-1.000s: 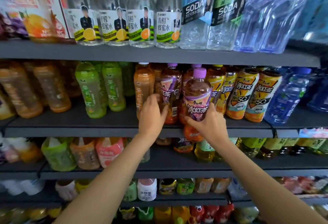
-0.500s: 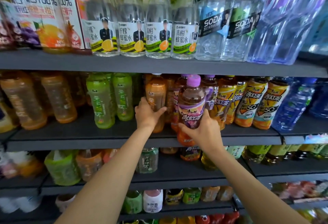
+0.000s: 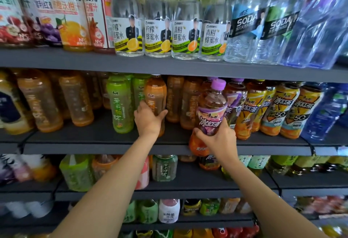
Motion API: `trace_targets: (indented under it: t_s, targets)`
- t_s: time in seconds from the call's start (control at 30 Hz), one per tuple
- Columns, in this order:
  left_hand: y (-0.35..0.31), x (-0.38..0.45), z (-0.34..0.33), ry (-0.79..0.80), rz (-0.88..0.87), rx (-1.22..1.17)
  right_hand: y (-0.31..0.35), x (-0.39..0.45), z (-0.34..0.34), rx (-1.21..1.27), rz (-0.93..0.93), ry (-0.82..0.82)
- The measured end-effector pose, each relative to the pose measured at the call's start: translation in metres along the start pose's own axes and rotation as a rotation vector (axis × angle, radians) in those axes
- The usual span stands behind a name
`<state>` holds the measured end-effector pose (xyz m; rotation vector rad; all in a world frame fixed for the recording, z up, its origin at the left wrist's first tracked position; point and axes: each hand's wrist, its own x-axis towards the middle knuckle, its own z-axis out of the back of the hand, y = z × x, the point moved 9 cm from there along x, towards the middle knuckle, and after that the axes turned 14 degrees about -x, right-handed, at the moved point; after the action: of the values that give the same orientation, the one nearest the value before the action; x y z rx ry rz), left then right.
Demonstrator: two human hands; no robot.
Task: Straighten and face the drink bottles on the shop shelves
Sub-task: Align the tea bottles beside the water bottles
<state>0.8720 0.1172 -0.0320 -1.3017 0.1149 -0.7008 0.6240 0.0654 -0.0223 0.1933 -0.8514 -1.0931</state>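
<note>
My right hand (image 3: 217, 137) grips a purple-capped iced tea bottle (image 3: 210, 109) with a purple label, held in front of the second shelf's edge (image 3: 105, 149), its base hanging below the edge. My left hand (image 3: 148, 120) grips the lower part of an orange tea bottle (image 3: 155, 94) standing on that shelf, next to a green tea bottle (image 3: 120, 104). More purple-labelled bottles (image 3: 235, 102) stand behind the held one, partly hidden by it.
Yellow iced tea bottles (image 3: 275, 109) stand to the right, blue water bottles (image 3: 327, 111) beyond them. Amber bottles (image 3: 75, 98) fill the shelf's left. The top shelf holds honey water bottles (image 3: 158, 34), soda water (image 3: 244, 26) and juice cartons (image 3: 71, 15). Lower shelves carry more drinks.
My left hand moved left from the purple-labelled bottles onto the orange tea bottle. My right hand keeps holding the purple-capped bottle at the shelf front. The camera has come closer.
</note>
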Motion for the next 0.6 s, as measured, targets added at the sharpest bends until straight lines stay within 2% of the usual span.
trace_targets:
  t_s: [0.13,0.2,0.23,0.3,0.33,0.37,0.4,0.47,0.53,0.6]
  targets:
    - [-0.001,0.006,-0.007,0.051,0.018,-0.008,-0.003,0.001,0.000,0.039,-0.010,0.006]
    - [-0.006,-0.001,-0.004,0.004,-0.016,-0.045,-0.004,0.001,0.001,0.049,-0.004,-0.002]
    - [-0.012,-0.011,0.001,-0.069,-0.081,-0.056,-0.005,0.000,0.001,0.051,-0.003,-0.005]
    - [-0.035,-0.043,0.008,-0.206,-0.322,-0.058,-0.005,0.000,0.004,0.050,0.006,-0.015]
    - [-0.046,-0.058,0.000,-0.188,-0.438,-0.061,-0.004,0.000,0.005,0.050,0.012,-0.020]
    - [-0.055,-0.066,-0.015,-0.105,-0.509,-0.067,-0.004,0.001,0.005,0.047,0.017,-0.022]
    - [-0.060,-0.067,-0.033,0.006,-0.512,-0.068,-0.005,0.001,0.006,0.039,0.019,-0.023]
    - [-0.059,-0.054,-0.067,0.164,-0.361,-0.079,-0.007,0.002,0.010,0.013,0.022,-0.033]
    - [-0.051,-0.037,-0.088,0.207,-0.204,-0.054,-0.013,0.004,0.014,-0.021,0.024,-0.038]
    - [-0.047,-0.027,-0.101,0.229,-0.158,-0.033,-0.020,0.005,0.016,-0.042,0.019,-0.035]
